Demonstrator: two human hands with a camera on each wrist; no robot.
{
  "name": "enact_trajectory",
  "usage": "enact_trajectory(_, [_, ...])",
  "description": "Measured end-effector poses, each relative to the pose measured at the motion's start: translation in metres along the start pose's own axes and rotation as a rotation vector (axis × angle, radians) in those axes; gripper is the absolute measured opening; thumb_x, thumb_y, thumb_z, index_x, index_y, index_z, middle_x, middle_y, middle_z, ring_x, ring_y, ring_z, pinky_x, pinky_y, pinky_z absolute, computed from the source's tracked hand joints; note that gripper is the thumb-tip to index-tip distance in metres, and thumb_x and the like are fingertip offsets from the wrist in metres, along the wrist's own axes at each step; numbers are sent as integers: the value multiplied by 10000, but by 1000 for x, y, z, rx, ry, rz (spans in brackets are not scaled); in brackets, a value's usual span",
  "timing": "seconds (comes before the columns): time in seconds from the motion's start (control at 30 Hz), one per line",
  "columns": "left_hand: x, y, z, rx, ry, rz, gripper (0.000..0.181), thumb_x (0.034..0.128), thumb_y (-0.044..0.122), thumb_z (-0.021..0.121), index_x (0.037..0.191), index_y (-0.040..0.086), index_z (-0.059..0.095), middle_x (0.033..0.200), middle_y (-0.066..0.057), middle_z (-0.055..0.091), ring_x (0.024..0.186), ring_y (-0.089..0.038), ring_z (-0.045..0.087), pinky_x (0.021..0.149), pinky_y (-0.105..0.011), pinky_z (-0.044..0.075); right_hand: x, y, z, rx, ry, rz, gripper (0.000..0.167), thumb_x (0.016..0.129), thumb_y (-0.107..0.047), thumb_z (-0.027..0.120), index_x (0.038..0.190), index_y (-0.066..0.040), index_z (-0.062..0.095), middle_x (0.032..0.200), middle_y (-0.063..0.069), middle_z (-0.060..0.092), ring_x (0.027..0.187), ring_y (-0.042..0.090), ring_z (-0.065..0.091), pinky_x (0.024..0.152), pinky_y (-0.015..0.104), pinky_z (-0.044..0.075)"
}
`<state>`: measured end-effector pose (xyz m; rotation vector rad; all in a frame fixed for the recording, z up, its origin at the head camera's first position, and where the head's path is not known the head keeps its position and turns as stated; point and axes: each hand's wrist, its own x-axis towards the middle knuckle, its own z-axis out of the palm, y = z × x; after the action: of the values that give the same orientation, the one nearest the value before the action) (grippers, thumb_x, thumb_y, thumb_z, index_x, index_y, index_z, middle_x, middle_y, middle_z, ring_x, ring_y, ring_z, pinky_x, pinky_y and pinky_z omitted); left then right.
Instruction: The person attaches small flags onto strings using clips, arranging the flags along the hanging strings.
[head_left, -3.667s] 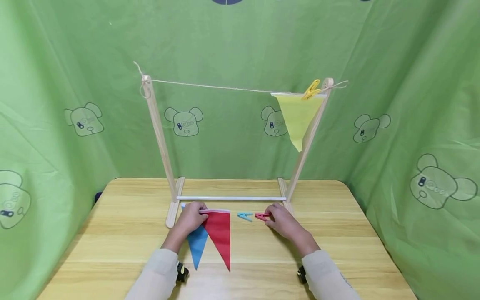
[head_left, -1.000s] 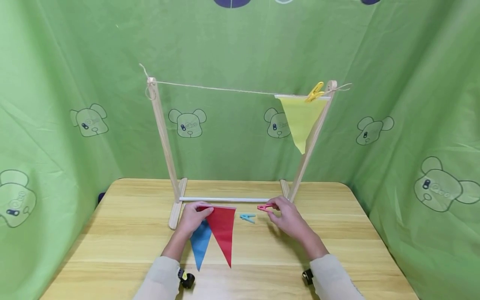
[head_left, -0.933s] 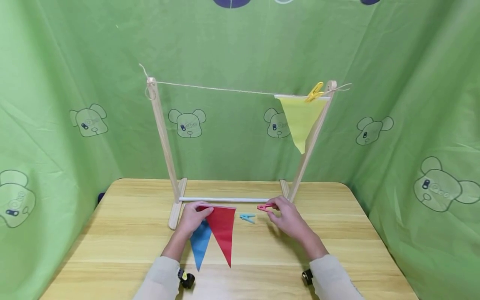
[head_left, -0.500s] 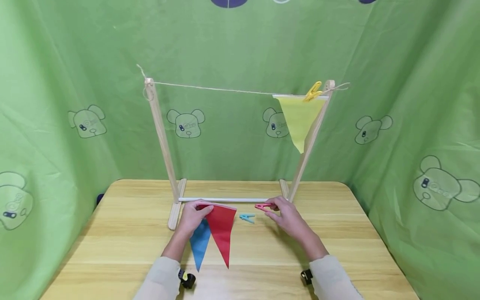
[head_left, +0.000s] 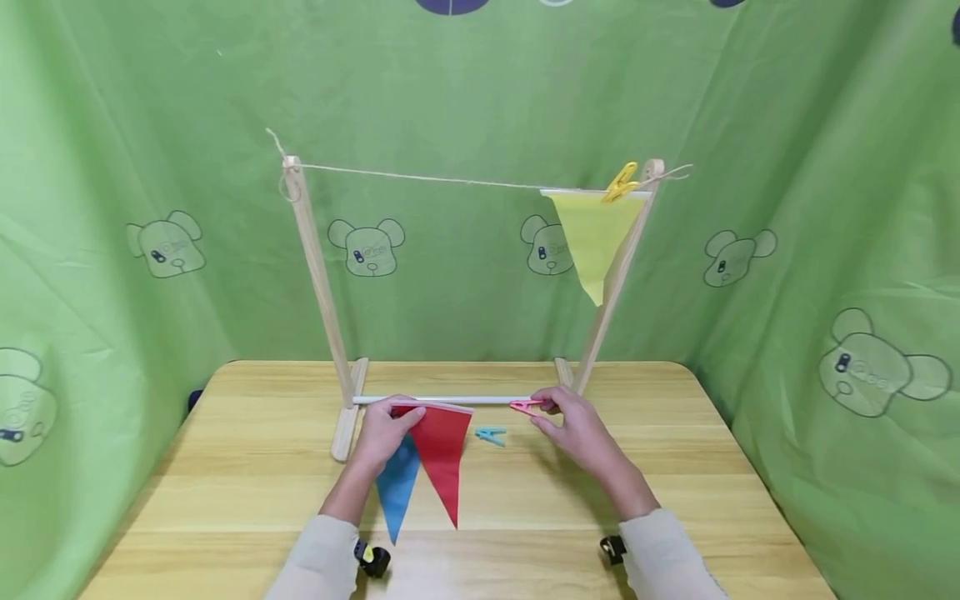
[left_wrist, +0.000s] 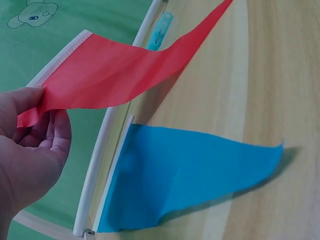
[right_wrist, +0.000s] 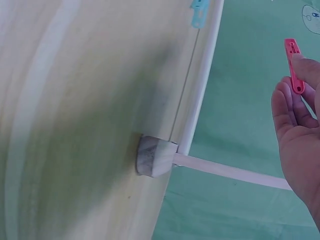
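The left hand [head_left: 382,435] pinches the white-edged top corner of the red pennant [head_left: 442,454]; in the left wrist view the red pennant [left_wrist: 115,72] is lifted above the table. Below it the blue pennant [left_wrist: 185,175] lies on the wood, partly behind the left hand in the head view. Between thumb and fingers the right hand [head_left: 581,429] holds a red clothespin [head_left: 525,407], raised off the table in the right wrist view, where the clothespin [right_wrist: 295,67] points upward. A light blue clothespin [head_left: 491,436] lies between the two hands.
Behind the hands stands a wooden frame [head_left: 318,279] with a white bar [head_left: 442,400] low across it. A string [head_left: 420,177] joins the post tops. A yellow clothespin [head_left: 621,183] holds a yellow pennant [head_left: 596,237] at its right end. Green cloth surrounds the table [head_left: 247,500].
The red pennant has been lifted off the table by the left hand. The right hand has raised the red clothespin and moved slightly toward the frame. The blue clothespin stays put.
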<state>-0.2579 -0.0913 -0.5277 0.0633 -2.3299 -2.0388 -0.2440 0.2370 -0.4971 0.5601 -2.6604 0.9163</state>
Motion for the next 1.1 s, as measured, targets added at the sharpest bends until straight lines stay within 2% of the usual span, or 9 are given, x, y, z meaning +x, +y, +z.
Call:
enact_trajectory(0.17, [3,5,2,-38,7,21,207,929,47,750,1104,-63,754,1074,-202,747,890,-149,649,711,-165,537,3,-6,-5,-6,23,-13,307,864,-83,832,1141,-78,698,1003,62,690,913,222,665,800,381,588])
enact_trajectory(0.33, [2,15,3,-89,-10,28,208,920,61,767,1100,-43,764,1048,-159,758,833,-114,656,707,-188,557,6,-9,-10,0,20,-20,291,889,-91,811,1154,-68,692,1044,94,699,940,214,671,840,412,603])
enact_trajectory(0.57, [0,27,2,-104,-36,56,209,927,84,766,1101,-31,762,1051,-199,748,827,-139,678,732,-202,574,10,-16,-17,6,11,-6,304,908,-108,795,1188,-86,680,1089,64,690,992,244,682,882,416,608])
enact_trajectory(0.83, [0,35,3,-89,-39,78,190,926,86,764,1089,-14,770,1033,-137,760,846,-128,686,760,-203,572,16,-19,-24,-34,76,-94,326,879,-67,815,1178,-63,685,1049,82,684,978,251,696,877,399,616])
enact_trajectory(1.1, [2,42,6,-95,-21,75,197,923,44,754,1097,-48,759,1051,-162,757,836,-114,674,745,-181,555,21,-27,-32,-41,77,-111,333,884,-70,811,1188,-41,678,1065,98,694,976,254,679,867,417,610])
